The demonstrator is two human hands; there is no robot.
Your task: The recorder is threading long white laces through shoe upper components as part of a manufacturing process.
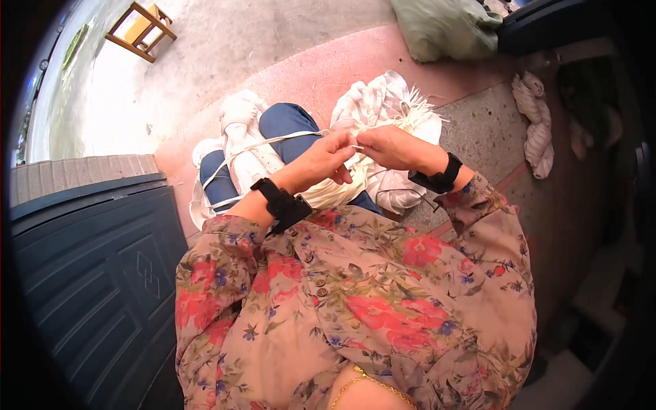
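My left hand [318, 161] and my right hand [395, 146] meet in front of me, above my lap, fingertips nearly touching. Each is closed in a pinch. A thin white strip [356, 145] shows between the fingertips; how far it runs inside the fingers is hidden. White bundled fabric [251, 160] lies over my left leg, with a pale strap [283, 139] stretched across my blue trousers toward the hands. Just beyond my right hand sits a pile of white fabric [372, 102] with loose, fringe-like ends [415, 113].
A twisted white bundle [535, 126] lies on the floor to the right. At the far right stands a large pale green sack [445, 29]. A wooden stool [142, 31] is far left, and a dark blue panelled door [102, 280] stands close on my left.
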